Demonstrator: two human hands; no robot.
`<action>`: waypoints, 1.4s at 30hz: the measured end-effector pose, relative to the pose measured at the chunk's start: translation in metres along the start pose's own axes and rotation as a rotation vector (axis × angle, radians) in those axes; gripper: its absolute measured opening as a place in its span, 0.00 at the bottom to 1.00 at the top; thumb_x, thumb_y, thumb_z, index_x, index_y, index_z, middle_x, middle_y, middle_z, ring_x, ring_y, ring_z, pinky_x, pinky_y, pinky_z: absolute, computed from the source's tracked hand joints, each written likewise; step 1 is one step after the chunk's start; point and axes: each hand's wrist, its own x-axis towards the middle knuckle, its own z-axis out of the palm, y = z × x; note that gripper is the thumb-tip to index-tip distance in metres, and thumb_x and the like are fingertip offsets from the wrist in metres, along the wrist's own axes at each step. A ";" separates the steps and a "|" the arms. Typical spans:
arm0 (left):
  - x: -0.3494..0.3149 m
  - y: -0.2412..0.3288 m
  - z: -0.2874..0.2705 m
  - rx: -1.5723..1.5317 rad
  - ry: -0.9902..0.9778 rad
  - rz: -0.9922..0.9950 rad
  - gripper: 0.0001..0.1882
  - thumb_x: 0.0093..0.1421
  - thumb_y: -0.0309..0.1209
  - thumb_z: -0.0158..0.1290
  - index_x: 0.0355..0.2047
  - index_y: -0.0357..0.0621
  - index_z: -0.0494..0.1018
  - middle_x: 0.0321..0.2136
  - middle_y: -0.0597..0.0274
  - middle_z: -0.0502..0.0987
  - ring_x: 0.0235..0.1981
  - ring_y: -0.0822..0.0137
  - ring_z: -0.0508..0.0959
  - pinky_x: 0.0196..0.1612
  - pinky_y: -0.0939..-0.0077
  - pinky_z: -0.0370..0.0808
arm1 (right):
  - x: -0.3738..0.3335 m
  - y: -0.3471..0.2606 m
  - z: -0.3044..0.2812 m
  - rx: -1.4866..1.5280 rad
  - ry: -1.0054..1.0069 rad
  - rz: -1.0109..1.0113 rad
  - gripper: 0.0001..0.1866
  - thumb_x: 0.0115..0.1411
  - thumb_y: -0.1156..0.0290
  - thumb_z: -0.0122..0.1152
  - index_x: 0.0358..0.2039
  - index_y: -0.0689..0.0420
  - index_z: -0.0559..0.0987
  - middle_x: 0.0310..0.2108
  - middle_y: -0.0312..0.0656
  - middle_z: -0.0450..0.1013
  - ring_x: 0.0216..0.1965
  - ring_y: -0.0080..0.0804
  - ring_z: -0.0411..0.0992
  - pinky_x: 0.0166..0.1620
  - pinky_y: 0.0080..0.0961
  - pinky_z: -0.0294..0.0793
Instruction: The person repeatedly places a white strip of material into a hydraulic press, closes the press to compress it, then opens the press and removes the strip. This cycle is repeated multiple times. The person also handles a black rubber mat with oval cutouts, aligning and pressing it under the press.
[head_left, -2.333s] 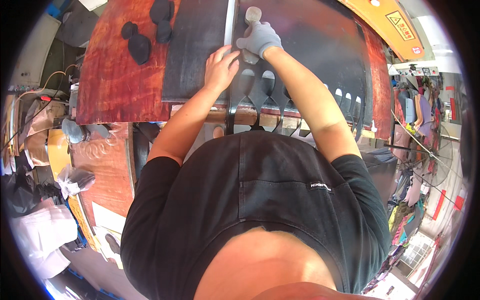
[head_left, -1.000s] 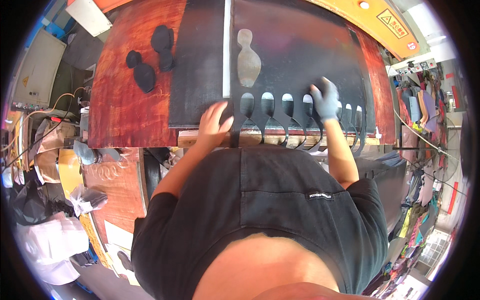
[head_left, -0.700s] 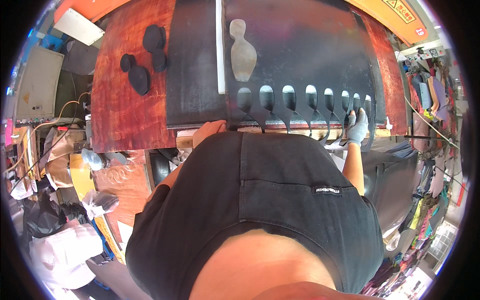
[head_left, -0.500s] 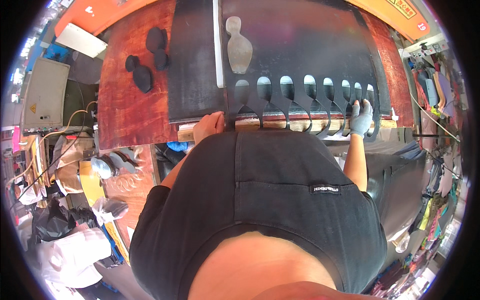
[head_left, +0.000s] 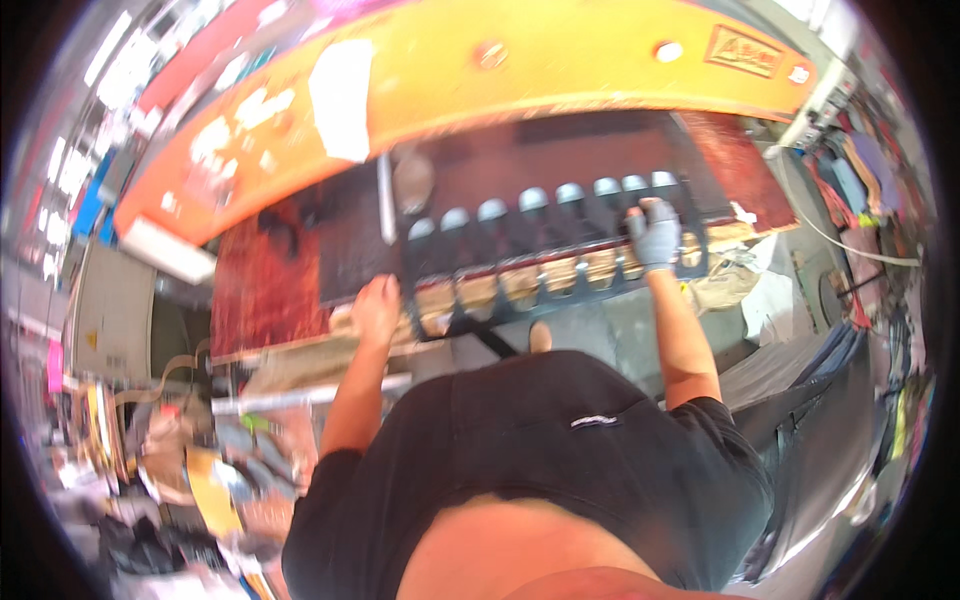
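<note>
A dark flexible sheet with a row of sole-shaped cut-outs lies over the near edge of the work table, its near part hanging past it. My bare left hand is closed at the sheet's left edge, its fingertips partly hidden. At the right end, my right hand, in a grey glove with bare fingertips, grips the strip between the last cut-outs. Beyond the sheet's left end rests a grey, sole-shaped piece, blurred. Dark sole-shaped pieces lie farther left on the red-brown board.
An orange machine beam spans the far side above the table. A white strip lies on the dark board. At left stands a grey cabinet. Dark sheeting hangs at right, and a paper heap lies beyond the table's right end.
The view has tipped up and tilted, so more of the orange beam shows. The sheet has come toward me with both hands, and floor now shows below its near edge.
</note>
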 end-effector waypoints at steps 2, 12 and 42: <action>-0.019 -0.005 0.007 0.159 0.003 -0.033 0.11 0.59 0.35 0.48 0.26 0.42 0.73 0.25 0.48 0.76 0.30 0.46 0.75 0.34 0.53 0.70 | -0.002 0.008 0.011 0.116 -0.227 -0.053 0.14 0.50 0.66 0.64 0.34 0.58 0.74 0.34 0.49 0.73 0.38 0.47 0.72 0.43 0.37 0.70; -0.002 -0.030 0.057 0.204 0.221 0.050 0.15 0.61 0.38 0.49 0.23 0.40 0.71 0.24 0.45 0.74 0.29 0.43 0.74 0.31 0.51 0.70 | 0.191 0.085 -0.022 0.289 0.187 0.141 0.16 0.61 0.61 0.45 0.30 0.61 0.75 0.27 0.55 0.72 0.32 0.54 0.71 0.37 0.41 0.71; 0.008 -0.011 0.057 0.270 0.095 -0.077 0.18 0.58 0.35 0.49 0.17 0.33 0.70 0.23 0.42 0.73 0.30 0.43 0.73 0.37 0.51 0.68 | 0.084 0.231 -0.015 -0.290 -0.406 0.146 0.20 0.57 0.55 0.45 0.25 0.54 0.82 0.29 0.46 0.77 0.35 0.44 0.75 0.45 0.41 0.69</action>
